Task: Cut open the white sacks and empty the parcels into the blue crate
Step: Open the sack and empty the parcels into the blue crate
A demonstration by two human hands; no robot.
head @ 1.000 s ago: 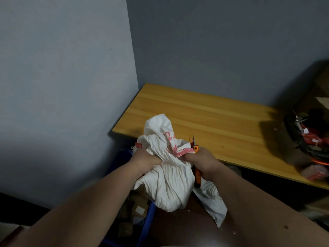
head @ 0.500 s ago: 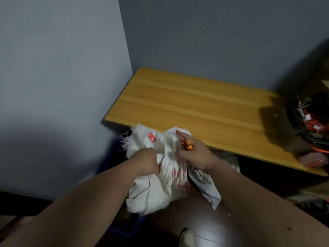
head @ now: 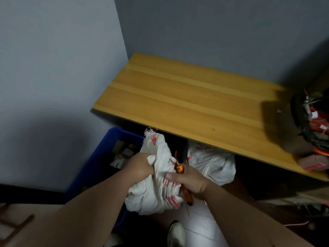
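- 2 bare hands held 1 crumpled white sack (head: pixel 156 184) in front of the person, below the front edge of a wooden table (head: pixel 187 97).
- The left hand (head: pixel 140 166) had its fingers curled tight into a bunch of the sack's cloth, gripping its left side.
- The right hand (head: pixel 187 179) had its fingers wrapped round the orange handles of a pair of snips (head: pixel 179 171); its thumb pressed the sack's red-printed folds just left of the tool.
- The tip of the snips poked up above the right fingers, close against the sack; whether the blades touched the cloth could not be told.
- A frayed corner of the sack, with a small red label, stood up above the left fingers.
- The blue crate (head: pixel 99 157) sat on the floor left of and behind the left fingers, hard against the wall, with cardboard parcels (head: pixel 121 154) inside.
- A 2nd white sack (head: pixel 211 163), still bulging, lay under the table just beyond the right fingers.
- A white shoe (head: pixel 176 234) showed on the floor below the hands.
- Far right of the fingers, a dark tangle of gear with red parts (head: pixel 311 120) rested on the table's end.
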